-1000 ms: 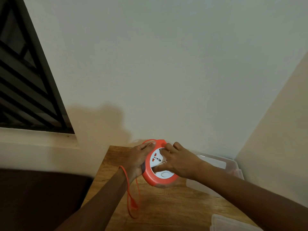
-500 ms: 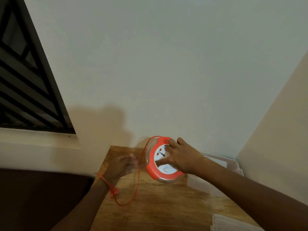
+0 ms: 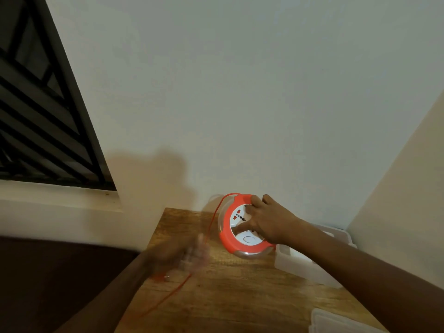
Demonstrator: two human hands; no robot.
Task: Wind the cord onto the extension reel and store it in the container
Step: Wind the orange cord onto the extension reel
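A round orange and white extension reel (image 3: 227,239) stands tilted on the wooden table (image 3: 240,296) near the wall. My right hand (image 3: 266,223) lies spread on its white socket face and holds it. A thin orange cord (image 3: 211,224) leaves the reel's top, drops to my left hand (image 3: 182,255) and trails down across the table. My left hand is blurred with motion left of the reel, and the cord runs through it. A clear plastic container (image 3: 310,267) sits right of the reel, partly hidden by my right forearm.
A clear plastic lid (image 3: 341,320) lies at the table's near right corner. White walls close the table in at the back and right. A barred window (image 3: 36,116) with a sill is on the left, and a dark surface lies below it.
My left hand left the reel's left side and swept down and left with the cord, then back toward the middle. The loose cord now trails longer across the table. The right hand stays on the reel.
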